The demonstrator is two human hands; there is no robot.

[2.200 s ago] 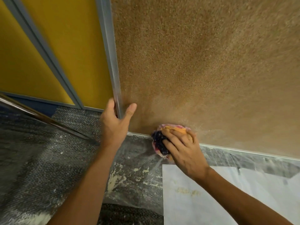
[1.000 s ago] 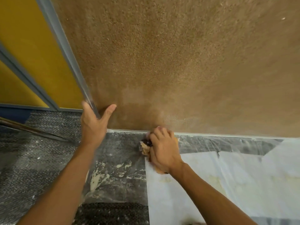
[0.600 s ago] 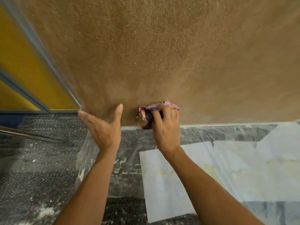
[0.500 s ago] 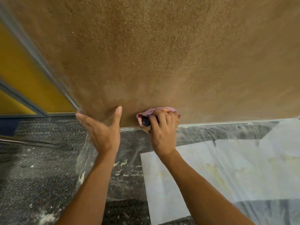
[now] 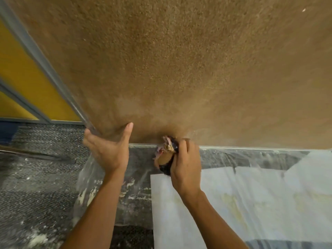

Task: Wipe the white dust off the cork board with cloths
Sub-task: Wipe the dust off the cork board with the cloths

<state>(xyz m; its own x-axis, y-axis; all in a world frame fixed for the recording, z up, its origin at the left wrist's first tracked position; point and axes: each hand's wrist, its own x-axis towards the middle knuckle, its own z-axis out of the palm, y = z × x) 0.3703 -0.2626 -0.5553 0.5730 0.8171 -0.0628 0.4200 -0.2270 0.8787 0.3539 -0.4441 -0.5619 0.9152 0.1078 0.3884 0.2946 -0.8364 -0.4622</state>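
Observation:
A large brown cork board (image 5: 179, 69) with a thin metal frame stands upright on the floor and fills the upper view. Faint pale dust smears show low on it, above my hands. My right hand (image 5: 186, 164) is shut on a crumpled pink, dark blue and tan cloth (image 5: 166, 152) at the board's bottom edge, partly below the frame. My left hand (image 5: 109, 150) is spread open at the board's lower left corner, fingers by the frame's left edge, thumb up against the cork.
Clear plastic sheeting (image 5: 251, 159) and white paper sheets (image 5: 233, 203) cover the floor under the board, with white dust clumps on them. Dusty grey carpet (image 5: 36, 177) lies at left. A yellow panel (image 5: 27, 78) with grey framing stands behind the board's left edge.
My right hand has dropped with the cloth from the cork's lower strip to the bottom frame. My left hand let go of the corner edge earlier and has come back against it.

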